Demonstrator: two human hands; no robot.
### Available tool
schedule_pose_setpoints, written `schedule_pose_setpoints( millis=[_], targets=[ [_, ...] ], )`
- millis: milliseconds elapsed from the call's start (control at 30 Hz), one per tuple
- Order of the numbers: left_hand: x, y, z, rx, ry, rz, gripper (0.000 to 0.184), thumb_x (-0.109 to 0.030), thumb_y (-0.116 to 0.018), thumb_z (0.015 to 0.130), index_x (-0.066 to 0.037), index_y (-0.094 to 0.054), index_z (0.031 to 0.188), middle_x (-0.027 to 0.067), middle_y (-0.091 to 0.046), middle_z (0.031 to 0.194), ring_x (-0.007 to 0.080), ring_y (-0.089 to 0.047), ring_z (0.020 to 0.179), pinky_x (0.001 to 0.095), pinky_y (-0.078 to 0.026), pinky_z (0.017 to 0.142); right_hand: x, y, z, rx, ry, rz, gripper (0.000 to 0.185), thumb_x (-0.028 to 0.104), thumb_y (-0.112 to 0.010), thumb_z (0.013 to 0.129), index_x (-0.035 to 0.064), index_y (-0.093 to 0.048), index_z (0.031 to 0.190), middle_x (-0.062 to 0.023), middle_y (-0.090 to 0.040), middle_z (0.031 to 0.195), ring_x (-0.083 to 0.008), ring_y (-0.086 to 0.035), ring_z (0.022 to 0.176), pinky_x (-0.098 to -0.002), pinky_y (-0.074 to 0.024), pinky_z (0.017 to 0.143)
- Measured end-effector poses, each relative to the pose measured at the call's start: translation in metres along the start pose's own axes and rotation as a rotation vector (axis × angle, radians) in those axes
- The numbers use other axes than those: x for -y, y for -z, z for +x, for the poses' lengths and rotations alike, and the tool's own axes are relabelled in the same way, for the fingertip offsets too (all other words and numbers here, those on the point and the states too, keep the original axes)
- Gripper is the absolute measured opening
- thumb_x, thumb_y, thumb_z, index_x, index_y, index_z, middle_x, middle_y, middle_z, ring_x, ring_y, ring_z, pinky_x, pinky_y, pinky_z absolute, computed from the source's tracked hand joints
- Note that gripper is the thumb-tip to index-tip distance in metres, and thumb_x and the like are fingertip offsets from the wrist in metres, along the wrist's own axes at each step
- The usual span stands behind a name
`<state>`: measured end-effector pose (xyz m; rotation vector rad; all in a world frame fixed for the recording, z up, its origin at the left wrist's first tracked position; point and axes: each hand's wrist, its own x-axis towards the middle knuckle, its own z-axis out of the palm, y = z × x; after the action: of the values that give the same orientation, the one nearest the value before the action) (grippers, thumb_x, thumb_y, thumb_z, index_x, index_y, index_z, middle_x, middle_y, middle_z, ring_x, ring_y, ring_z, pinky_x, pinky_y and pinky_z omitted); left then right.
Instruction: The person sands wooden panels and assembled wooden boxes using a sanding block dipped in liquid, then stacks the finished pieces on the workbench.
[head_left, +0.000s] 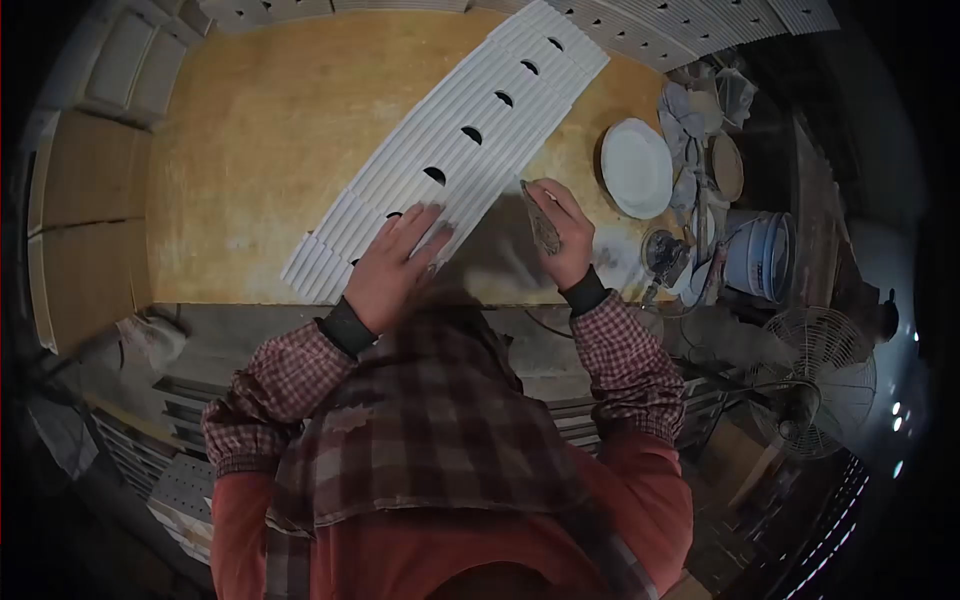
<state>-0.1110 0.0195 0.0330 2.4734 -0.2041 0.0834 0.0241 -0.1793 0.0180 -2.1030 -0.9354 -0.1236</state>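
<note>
A long row of stacked white grooved pieces (447, 135) with dark half-round holes lies diagonally across the yellow work table (260, 110). My left hand (397, 262) rests on the near end of the row, its fingers spread over the grooves. To the right of the row, my right hand (562, 232) is closed round a dark, crusted flat tool (541, 218). The tool's tip is near the row's right edge; whether it touches cannot be made out.
A white round basin (636, 168) stands right of the row. Beyond it are cloths, a round lid (727, 166) and a bucket (760, 255). Cardboard boxes (85, 230) line the left edge, more grooved pieces (680, 25) the back. A fan (812, 382) stands at lower right.
</note>
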Motion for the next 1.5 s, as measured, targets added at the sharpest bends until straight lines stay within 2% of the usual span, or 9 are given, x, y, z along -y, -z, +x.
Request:
schedule_pose_setpoints(
  millis=[233,400,500,633,733,833,1200,1433,1500],
  targets=[
    [0.006,-0.002,-0.001,0.009,-0.019,0.011,0.042,-0.009,-0.052,0.074,-0.005,-0.046,0.116,0.0128,-0.035,0.129,0.0279,-0.031,0.121,0.0411,-0.029,0.096,0.002,-0.007,-0.01,0.216,0.013,-0.176,0.043,0.0,-0.06,0.065,0.0027,-0.055,0.107,-0.0121,-0.052,0.107,-0.0271,-0.057,0.088,-0.0303,-0.0463,0.074],
    [0.005,-0.002,-0.002,-0.032,-0.049,-0.004,0.044,-0.007,-0.053,0.074,-0.003,-0.045,0.116,0.0134,-0.036,0.127,0.0289,-0.031,0.12,0.0411,-0.029,0.096,0.015,-0.015,-0.012,-0.033,-0.137,0.094,0.047,-0.015,-0.046,0.062,0.002,-0.056,0.106,-0.0118,-0.053,0.104,-0.0226,-0.057,0.087,-0.0264,-0.0468,0.07],
    [0.006,-0.001,-0.001,-0.025,-0.053,-0.023,0.042,-0.006,-0.053,0.073,-0.002,-0.046,0.114,0.0144,-0.036,0.127,0.0297,-0.031,0.12,0.0408,-0.029,0.096,0.016,-0.034,-0.021,-0.033,-0.012,-0.165,0.046,-0.002,-0.057,0.064,0.0017,-0.052,0.109,-0.0118,-0.049,0.108,-0.0279,-0.055,0.078,-0.0337,-0.0452,0.066],
    [0.012,-0.002,0.0,-0.041,-0.087,-0.042,0.04,-0.008,-0.05,0.075,-0.002,-0.046,0.114,0.0133,-0.036,0.127,0.0285,-0.031,0.121,0.0414,-0.029,0.096,0.015,-0.04,-0.032,0.027,0.065,-0.435,0.045,-0.001,-0.053,0.065,-0.001,-0.051,0.11,-0.0138,-0.048,0.109,-0.0264,-0.053,0.071,-0.0338,-0.0432,0.061],
    [0.012,-0.004,-0.001,-0.047,-0.069,-0.026,0.041,-0.008,-0.051,0.074,-0.002,-0.046,0.115,0.0137,-0.035,0.128,0.0286,-0.031,0.121,0.0422,-0.029,0.097,0.016,-0.028,-0.033,0.155,0.002,-0.271,0.041,-0.001,-0.056,0.065,0.002,-0.055,0.106,-0.0103,-0.05,0.107,-0.0255,-0.055,0.077,-0.0325,-0.0451,0.066],
    [0.017,-0.005,-0.001,-0.015,-0.084,-0.032,0.042,-0.008,-0.05,0.076,-0.004,-0.044,0.117,0.0141,-0.031,0.131,0.0294,-0.028,0.122,0.0445,-0.028,0.096,0.024,-0.024,-0.024,-0.057,-0.216,-0.008,0.046,-0.012,-0.052,0.062,0.0003,-0.054,0.106,-0.0123,-0.052,0.104,-0.026,-0.055,0.093,-0.0272,-0.043,0.077],
    [0.019,-0.006,0.002,-0.039,-0.121,-0.075,0.041,-0.009,-0.051,0.077,-0.003,-0.044,0.117,0.0136,-0.032,0.13,0.0301,-0.03,0.121,0.0438,-0.029,0.095,0.034,-0.025,-0.019,0.153,0.104,-0.454,0.043,-0.003,-0.051,0.063,-0.0061,-0.05,0.106,-0.013,-0.047,0.108,-0.0263,-0.051,0.067,-0.035,-0.044,0.06],
    [0.015,0.0,0.0,-0.011,-0.101,-0.034,0.042,-0.008,-0.05,0.075,-0.003,-0.044,0.116,0.0134,-0.031,0.131,0.0297,-0.028,0.122,0.0428,-0.027,0.097,0.041,-0.027,-0.03,-0.027,-0.307,0.111,0.046,-0.01,-0.056,0.063,0.0029,-0.054,0.107,-0.0122,-0.052,0.106,-0.0262,-0.056,0.091,-0.027,-0.0443,0.076],
    [0.016,0.0,0.001,-0.012,-0.1,-0.06,0.041,-0.01,-0.05,0.076,-0.003,-0.044,0.116,0.013,-0.031,0.131,0.029,-0.028,0.122,0.0416,-0.026,0.097,0.048,-0.027,-0.025,-0.041,-0.201,0.027,0.049,-0.01,-0.057,0.062,0.0037,-0.054,0.108,-0.013,-0.052,0.106,-0.028,-0.056,0.091,-0.0286,-0.0449,0.076]
  ],
)
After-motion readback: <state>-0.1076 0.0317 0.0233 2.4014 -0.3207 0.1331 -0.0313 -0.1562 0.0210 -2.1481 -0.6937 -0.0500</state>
